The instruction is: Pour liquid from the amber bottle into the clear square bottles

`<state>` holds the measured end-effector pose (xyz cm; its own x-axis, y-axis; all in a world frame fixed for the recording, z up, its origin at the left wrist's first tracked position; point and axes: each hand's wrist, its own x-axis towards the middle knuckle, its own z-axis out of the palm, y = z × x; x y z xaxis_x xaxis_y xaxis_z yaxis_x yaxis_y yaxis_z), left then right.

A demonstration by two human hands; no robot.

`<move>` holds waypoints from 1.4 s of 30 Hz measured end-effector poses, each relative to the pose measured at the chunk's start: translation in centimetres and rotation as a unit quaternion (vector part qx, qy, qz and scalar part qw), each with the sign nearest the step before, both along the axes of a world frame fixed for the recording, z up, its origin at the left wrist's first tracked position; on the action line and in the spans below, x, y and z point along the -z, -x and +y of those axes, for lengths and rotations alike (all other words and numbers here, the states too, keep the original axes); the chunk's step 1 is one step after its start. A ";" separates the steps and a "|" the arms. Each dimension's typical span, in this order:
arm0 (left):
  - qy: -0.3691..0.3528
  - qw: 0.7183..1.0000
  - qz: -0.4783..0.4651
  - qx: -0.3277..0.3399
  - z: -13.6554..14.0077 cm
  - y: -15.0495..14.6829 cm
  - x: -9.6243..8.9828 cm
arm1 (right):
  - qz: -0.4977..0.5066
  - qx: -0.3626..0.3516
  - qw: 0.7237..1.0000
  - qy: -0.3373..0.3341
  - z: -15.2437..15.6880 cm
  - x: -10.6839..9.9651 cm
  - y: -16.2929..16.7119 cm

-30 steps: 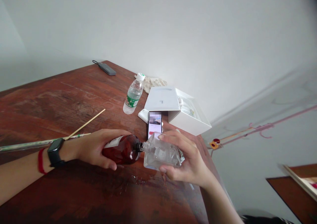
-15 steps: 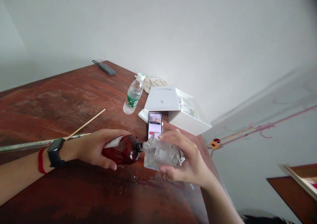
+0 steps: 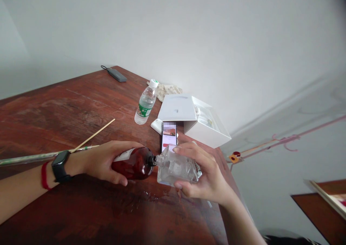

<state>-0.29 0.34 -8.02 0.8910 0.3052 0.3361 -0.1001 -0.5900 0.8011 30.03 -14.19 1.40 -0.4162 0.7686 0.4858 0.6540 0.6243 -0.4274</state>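
Note:
My left hand, with a dark watch and a red band at its wrist, is wrapped round a dark reddish-brown bottle with a white label. That bottle lies tipped sideways, its black-rimmed neck pointing right. In my right hand is a clear square glass bottle, held between fingers and thumb and also tilted on its side. The two bottle mouths meet end to end. How much liquid the clear bottle holds, I cannot tell. Below them a small puddle of drops wets the tabletop.
Behind my hands lie a lit phone and an open white box. A water bottle with a green label stands left of the box. A thin wooden stick and a grey device rest on the brown table.
Both hands and both bottles stay almost exactly where they were. The picture on the phone screen has changed.

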 end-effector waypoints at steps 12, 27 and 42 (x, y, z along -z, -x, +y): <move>0.000 1.000 0.000 0.013 0.5 0.0 0.7 | 0.000 -0.001 1.000 0.002 -0.1 0.0 0.0; -0.020 1.000 -0.016 0.004 0.1 -0.1 0.2 | -0.009 0.004 1.000 -0.013 -0.1 -0.3 0.2; -0.007 1.000 -0.010 -0.005 0.0 0.0 0.2 | -0.014 0.005 1.000 -0.015 0.0 -0.5 0.3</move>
<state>-0.27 0.32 -8.22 0.8808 0.3087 0.3591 -0.1109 -0.6029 0.7901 29.74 -14.20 1.90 -0.4233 0.7581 0.4961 0.6716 0.6301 -0.3897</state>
